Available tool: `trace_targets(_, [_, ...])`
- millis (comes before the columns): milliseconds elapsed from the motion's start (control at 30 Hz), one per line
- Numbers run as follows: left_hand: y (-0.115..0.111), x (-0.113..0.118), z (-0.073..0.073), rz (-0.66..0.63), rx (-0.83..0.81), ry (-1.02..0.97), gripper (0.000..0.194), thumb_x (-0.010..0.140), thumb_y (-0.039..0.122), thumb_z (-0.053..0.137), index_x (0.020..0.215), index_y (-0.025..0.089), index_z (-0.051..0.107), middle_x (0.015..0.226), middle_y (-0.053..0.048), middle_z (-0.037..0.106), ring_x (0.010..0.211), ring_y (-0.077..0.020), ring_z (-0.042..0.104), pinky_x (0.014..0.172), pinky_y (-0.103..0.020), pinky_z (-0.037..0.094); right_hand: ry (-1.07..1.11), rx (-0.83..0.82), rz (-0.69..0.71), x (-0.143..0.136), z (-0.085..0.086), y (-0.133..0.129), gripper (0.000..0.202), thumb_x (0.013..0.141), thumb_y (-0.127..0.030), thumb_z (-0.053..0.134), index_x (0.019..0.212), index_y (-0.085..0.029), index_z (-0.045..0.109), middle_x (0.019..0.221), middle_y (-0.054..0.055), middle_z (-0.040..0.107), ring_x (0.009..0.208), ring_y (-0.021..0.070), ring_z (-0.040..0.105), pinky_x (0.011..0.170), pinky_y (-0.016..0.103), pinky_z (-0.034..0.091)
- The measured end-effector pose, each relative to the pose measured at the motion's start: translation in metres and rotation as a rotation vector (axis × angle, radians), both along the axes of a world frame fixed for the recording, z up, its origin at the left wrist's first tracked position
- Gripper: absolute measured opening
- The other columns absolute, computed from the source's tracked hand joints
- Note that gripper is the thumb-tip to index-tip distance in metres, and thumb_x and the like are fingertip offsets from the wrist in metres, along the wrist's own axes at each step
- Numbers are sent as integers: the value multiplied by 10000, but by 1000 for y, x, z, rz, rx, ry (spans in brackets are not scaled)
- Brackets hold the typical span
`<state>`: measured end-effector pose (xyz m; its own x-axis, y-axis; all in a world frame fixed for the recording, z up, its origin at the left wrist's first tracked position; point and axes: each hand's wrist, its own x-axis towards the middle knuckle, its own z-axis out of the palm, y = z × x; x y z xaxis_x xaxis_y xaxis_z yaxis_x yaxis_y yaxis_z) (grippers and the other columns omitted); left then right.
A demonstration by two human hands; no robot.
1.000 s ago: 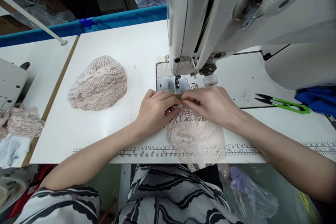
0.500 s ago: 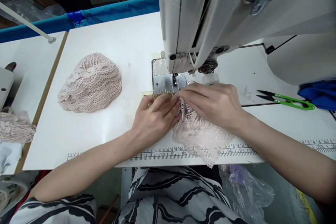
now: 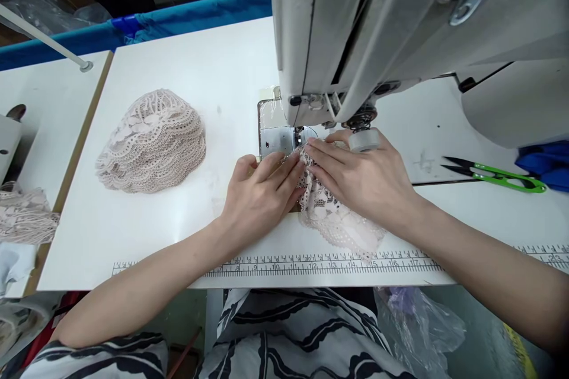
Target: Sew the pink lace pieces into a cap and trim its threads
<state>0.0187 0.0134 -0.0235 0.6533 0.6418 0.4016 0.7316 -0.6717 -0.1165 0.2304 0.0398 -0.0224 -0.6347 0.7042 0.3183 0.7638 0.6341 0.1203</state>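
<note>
A pale pink lace piece lies bunched on the table just in front of the presser foot of a sewing machine. My left hand presses its fingertips on the left edge of the lace, fingers bent and held together. From the right, my right hand grips the lace near the foot, its fingertips almost meeting those of my left hand. The metal needle plate shows left of the foot. My fingers hide the lace's top edge, so I cannot tell whether it lies under the foot.
A stack of similar lace pieces sits on the left of the white table. Green thread snips and blue cloth lie at the right. A printed ruler runs along the front edge. More lace rests on the neighbouring table.
The lace has moved away from me toward the presser foot, its lower tip now back from the table's front edge. My right hand has moved slightly with it; my left stays close by.
</note>
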Motion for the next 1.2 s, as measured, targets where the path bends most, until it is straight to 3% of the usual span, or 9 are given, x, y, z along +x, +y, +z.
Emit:
trace_targets(300, [4, 4, -2, 23, 19, -6, 345, 986, 220, 579, 1319, 151, 632, 1323, -70, 691, 1176, -240, 623, 864, -433, 378, -4, 11, 7, 1, -3, 5, 365, 1059, -247, 397, 1251, -136, 687, 1084, 98, 772, 1115, 266, 619, 935, 417, 376])
trace_targets(500, [1, 6, 0, 27, 94, 39, 294, 1019, 238, 529, 1259, 133, 661, 1275, -35, 721, 1149, -221, 639, 858, -423, 389, 39, 7, 30, 2, -2, 6, 324, 1044, -262, 444, 1153, -157, 730, 1030, 77, 783, 1061, 257, 641, 928, 417, 396])
trace_targets(633, [-4, 7, 1, -2, 111, 47, 273, 998, 226, 565, 1220, 123, 686, 1257, -67, 728, 1141, -228, 650, 847, -417, 404, 69, 13, 47, 3, 0, 4, 308, 1033, -270, 464, 1112, -175, 746, 992, 54, 790, 1027, 250, 658, 928, 413, 411])
trace_targets(833, [-4, 5, -1, -61, 85, 60, 291, 989, 223, 577, 1227, 90, 677, 1255, -121, 722, 1152, -216, 649, 874, -393, 424, 190, -33, 87, 4, -2, 4, 307, 1009, -283, 501, 1160, -160, 739, 1097, 91, 771, 1069, 271, 665, 940, 438, 468])
trace_targets(1000, [-4, 5, -1, -55, 87, 63, 308, 997, 241, 568, 1233, 73, 672, 1259, -130, 719, 1147, -217, 656, 876, -388, 427, 273, -107, 101, 4, -3, 6, 307, 1015, -277, 484, 1182, -183, 723, 1157, 61, 757, 1088, 245, 664, 941, 430, 510])
trace_targets(1200, [-4, 6, -1, -47, 80, 41, 279, 994, 231, 561, 1197, 83, 683, 1216, -115, 741, 1134, -224, 662, 867, -391, 427, 305, -131, 216, 4, 0, 3, 309, 1006, -202, 485, 1215, -218, 712, 1182, 30, 750, 1070, 237, 683, 971, 500, 523])
